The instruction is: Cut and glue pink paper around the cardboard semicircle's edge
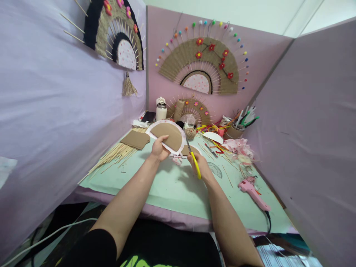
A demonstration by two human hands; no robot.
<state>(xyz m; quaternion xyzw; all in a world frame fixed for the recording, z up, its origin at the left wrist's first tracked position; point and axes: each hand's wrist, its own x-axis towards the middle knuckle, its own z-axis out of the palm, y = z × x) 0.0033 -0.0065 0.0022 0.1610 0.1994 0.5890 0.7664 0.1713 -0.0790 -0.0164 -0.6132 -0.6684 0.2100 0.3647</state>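
- left hand (160,149) pinches cardboard half-disc (168,135), thumb on its face; piece held above green tabletop (167,185), pale cloth (183,134) bordering it;
- right hand (202,167) curled round yellow scissors (196,163); blades beside the cloth's right edge, contact unclear;
- protractor (216,170) near right hand; wooden sticks (114,155) lie left; pink glue gun (256,194) farther right.

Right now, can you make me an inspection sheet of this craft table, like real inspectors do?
Surface: pale green table cover, small bits scattered on it.
Job's things: pale-edged cardboard half-circle; yellow-handled scissors.
Clutter: thin sticks, fabric scraps, pink glue gun.
Hands: left hand holds the half-circle; right hand holds the scissors.
Cables: black cord at the glue gun; white cable at lower left.
Surroundings: decorated fans on the back and left walls.
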